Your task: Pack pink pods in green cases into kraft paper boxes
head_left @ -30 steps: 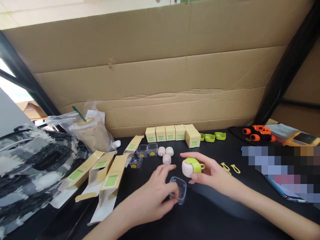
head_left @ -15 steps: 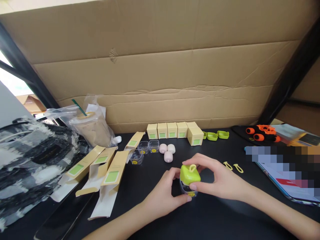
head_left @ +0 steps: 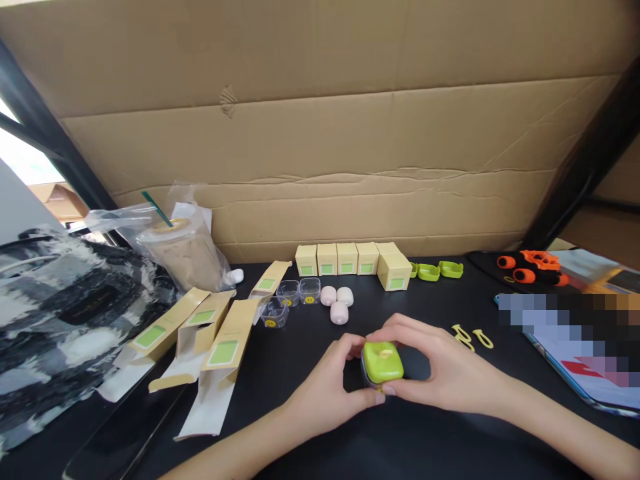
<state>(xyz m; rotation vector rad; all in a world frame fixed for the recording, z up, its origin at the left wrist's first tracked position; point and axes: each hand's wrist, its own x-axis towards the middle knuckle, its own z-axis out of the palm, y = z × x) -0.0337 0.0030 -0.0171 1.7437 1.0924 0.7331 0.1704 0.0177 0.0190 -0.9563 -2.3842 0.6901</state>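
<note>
Both hands close around a small clear case with a green lid (head_left: 383, 361) on the black table (head_left: 400, 433). My left hand (head_left: 327, 390) grips its left side with thumb and fingers. My right hand (head_left: 445, 370) curls over its right side and back. The lid sits flat on the case, its yellow loop lying on top. Just beyond lie three pink sponges (head_left: 337, 302) and three clear cases (head_left: 293, 297). Two yellow loops (head_left: 473, 337) lie to the right.
A row of small tan boxes (head_left: 350, 260) and green lids (head_left: 437, 271) stands by the cardboard wall (head_left: 320, 147). Flat unfolded boxes (head_left: 210, 340) lie at left, beside a bagged drink cup (head_left: 180, 250) and a patterned bag (head_left: 60, 320). Orange-black items (head_left: 533, 267) and papers lie at right.
My right hand brought the pink sponge with its green lid onto the clear case held by my left hand. The lid has gone down flat onto the case.
</note>
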